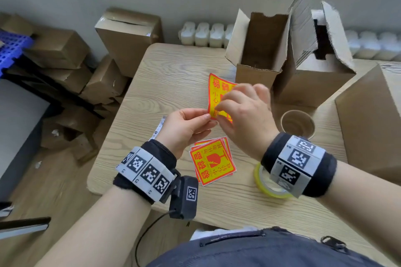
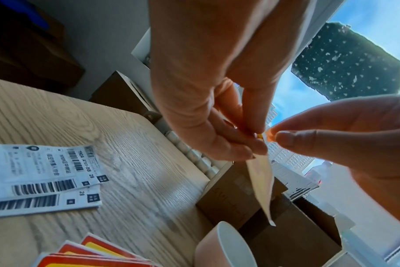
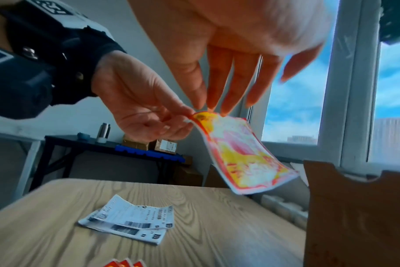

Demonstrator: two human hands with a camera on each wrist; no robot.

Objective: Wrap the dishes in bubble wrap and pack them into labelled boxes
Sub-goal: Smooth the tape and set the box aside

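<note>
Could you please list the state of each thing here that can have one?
Sticker: held above the table, corner pinched by both hands.
Left hand: pinching.
Right hand: pinching.
Sticker stack: fanned, flat.
Tall box: open.
Cup: upright.
Tape roll: lying flat.

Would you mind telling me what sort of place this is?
Probably a small parcel-packing room: stacked brown cardboard boxes, printed barcode shipping labels and red-and-yellow fragile stickers on a light wooden table.

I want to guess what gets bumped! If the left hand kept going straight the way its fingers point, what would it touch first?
Probably the right hand. The left hand points its fingers across at it, both pinching the same corner of the red-and-yellow fragile sticker, so they nearly meet already. Depth is a little unclear.
</note>
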